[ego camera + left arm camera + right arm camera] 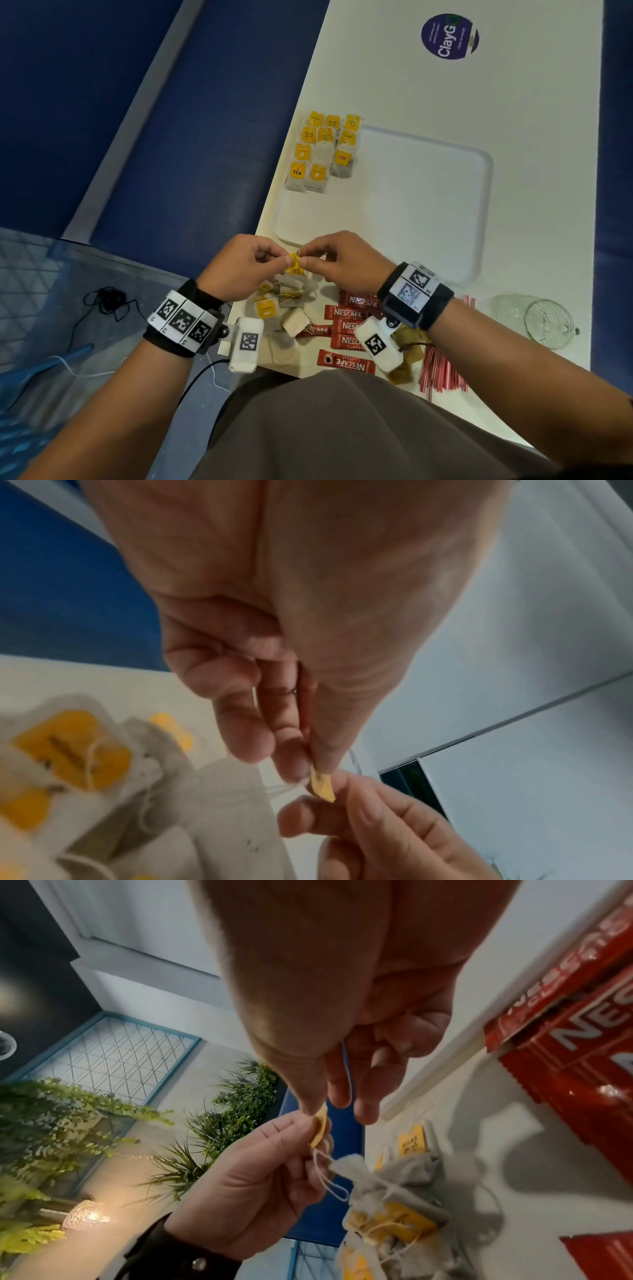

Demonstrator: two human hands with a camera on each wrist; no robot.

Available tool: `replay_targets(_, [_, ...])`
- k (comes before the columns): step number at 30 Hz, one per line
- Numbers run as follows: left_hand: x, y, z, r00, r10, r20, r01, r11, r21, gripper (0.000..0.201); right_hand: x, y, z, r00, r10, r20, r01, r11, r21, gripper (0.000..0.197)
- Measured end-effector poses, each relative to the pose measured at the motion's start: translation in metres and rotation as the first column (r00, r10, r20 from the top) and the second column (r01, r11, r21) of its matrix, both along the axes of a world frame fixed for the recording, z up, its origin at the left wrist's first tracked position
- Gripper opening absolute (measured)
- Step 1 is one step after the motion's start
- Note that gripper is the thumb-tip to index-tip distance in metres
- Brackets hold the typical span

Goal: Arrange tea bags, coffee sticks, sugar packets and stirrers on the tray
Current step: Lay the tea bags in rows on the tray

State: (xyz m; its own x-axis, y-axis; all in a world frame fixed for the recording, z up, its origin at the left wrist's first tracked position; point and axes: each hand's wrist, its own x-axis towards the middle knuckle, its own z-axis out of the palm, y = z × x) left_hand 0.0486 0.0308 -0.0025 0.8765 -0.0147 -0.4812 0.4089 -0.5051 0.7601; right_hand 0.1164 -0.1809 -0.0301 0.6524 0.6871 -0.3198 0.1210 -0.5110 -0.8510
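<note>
Both hands meet above the near edge of the white tray, pinching one tea bag's yellow tag. My left hand holds the tag between thumb and fingertips. My right hand pinches the same tag from the other side; its white string loops down to the bag hanging over a loose heap of tea bags. Several tea bags lie in rows on the tray's far left corner. Red coffee sticks, brown sugar packets and red-striped stirrers lie near the table's front edge.
A clear glass jar lies on its side at the right of the table. A round purple sticker sits at the far end. The table's left edge drops to a blue floor with a black cable.
</note>
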Motion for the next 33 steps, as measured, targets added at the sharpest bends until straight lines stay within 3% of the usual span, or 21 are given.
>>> replay_targets(8, [0.004,-0.007,0.006,0.991,0.130,0.008,-0.128,0.986,-0.109,0.010,-0.008,0.001,-0.004,0.997,0.075,0.020,-0.075,0.997,-0.020,0.022])
replay_targets(16, [0.010,0.002,0.010,0.975,0.221,0.023,-0.215,0.966,-0.144,0.016,-0.002,-0.004,-0.001,1.000,-0.021,0.007,0.021,1.000,-0.004,0.014])
replay_targets(23, [0.009,-0.008,0.012,0.988,0.150,0.035,-0.141,0.972,-0.188,0.010,0.005,-0.014,0.023,0.991,-0.109,-0.074,0.116,0.989,0.096,0.016])
replay_targets(28, [0.012,-0.017,0.013,0.976,0.210,0.050,-0.189,0.945,-0.268,0.006,0.006,-0.020,0.033,0.991,-0.116,-0.069,0.124,0.983,0.137,0.016])
replay_targets(33, [0.013,-0.026,0.015,0.989,0.138,0.046,-0.120,0.951,-0.285,0.019,0.007,-0.027,0.033,0.991,-0.129,-0.035,0.133,0.980,0.147,0.015])
